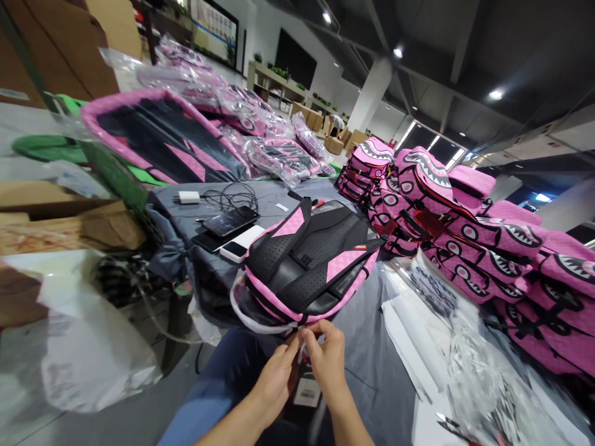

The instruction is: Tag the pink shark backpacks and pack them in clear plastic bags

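A pink and black backpack (307, 266) lies on the grey-covered table with its black padded back and straps facing up. At its near edge, my left hand (277, 375) and my right hand (328, 359) meet, fingertips pinched close together. What they pinch is too small and too covered to make out. Just below the fingers hangs a dark tag with a white label (307, 393). Beside the backpack's left edge curves a whitish band (242, 303).
Phones (230, 221), a white power bank (242, 243) and a charger (189, 197) lie left of the backpack. Stacked pink shark-mouth backpacks (427, 204) stand right. Plastic bags (483, 378) and snips (450, 426) lie at lower right. Wrapped backpacks (223, 105) are piled behind.
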`<state>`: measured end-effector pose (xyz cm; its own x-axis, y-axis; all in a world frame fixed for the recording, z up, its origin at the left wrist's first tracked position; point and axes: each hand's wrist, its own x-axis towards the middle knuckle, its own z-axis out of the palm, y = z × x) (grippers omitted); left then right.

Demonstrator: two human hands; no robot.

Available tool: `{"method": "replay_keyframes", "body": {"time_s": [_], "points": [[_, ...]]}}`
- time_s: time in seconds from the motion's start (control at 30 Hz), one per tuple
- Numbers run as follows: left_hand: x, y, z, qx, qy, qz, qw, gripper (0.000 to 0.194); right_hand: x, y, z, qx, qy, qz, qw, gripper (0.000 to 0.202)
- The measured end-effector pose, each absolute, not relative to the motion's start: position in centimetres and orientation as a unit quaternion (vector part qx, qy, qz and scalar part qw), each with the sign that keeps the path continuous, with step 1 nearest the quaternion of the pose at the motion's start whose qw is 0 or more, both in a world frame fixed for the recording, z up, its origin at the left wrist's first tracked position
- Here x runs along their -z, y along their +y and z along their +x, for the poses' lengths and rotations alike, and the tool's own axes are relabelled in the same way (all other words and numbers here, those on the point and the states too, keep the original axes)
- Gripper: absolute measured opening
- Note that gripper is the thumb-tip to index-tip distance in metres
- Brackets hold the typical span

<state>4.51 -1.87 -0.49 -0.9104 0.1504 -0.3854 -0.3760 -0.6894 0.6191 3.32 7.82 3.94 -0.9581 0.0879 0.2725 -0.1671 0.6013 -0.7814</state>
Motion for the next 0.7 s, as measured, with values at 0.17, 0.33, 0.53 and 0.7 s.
{"method": "replay_keyframes", "body": {"time_s": [0.17, 0.33, 0.53, 0.7], "points": [[0.6, -0.9, 4.5, -0.929, 0.295, -0.131, 0.18, 0.059, -3.7, 8.8, 3.1, -0.506, -0.858, 0.015, 0.088, 0.028], [0.4, -1.5, 4.9, -0.93, 0.295, -0.131, 0.175, 0.061, -3.1, 9.1, 3.0, -0.424, -0.893, 0.047, 0.146, 0.02], [-0.6, -1.8, 5.1, -0.917, 0.331, -0.14, 0.171, 0.061, -1.7, 10.0, 3.5, -0.42, -0.876, 0.039, 0.232, 0.012], [0.1, -2.4, 5.5, -0.877, 0.388, -0.192, 0.207, 0.062, -2.9, 16.1, 11.9, -0.431, -0.833, -0.131, 0.321, 0.02]]}}
